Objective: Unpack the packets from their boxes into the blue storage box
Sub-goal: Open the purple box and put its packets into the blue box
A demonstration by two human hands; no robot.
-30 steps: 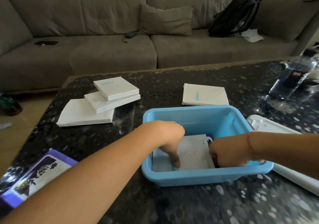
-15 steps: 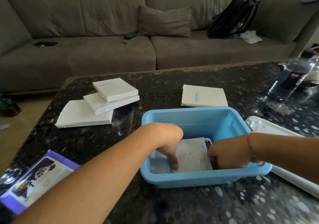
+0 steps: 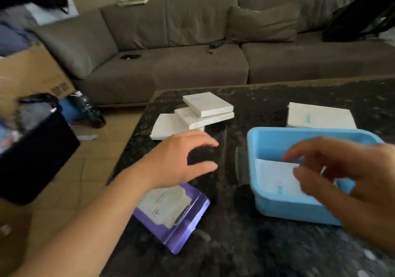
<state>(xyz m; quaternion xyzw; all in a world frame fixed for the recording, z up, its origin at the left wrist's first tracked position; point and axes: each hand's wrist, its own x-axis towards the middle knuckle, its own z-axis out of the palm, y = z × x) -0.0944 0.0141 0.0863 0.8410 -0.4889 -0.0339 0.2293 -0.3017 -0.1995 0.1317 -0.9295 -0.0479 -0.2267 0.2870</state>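
Your left hand reaches toward the stack of white boxes — fingers spread, grasping nothing. Your right hand hovers released over the blue storage box — next, take the top box and open it.

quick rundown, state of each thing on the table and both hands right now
left hand: open, holding nothing, above the table
right hand: open, empty, over the blue storage box
blue storage box: uncovered, white packets lying inside
stack of white boxes: three, closed, fanned
single white box: closed, flat behind the storage box
purple package: flat, under the left forearm
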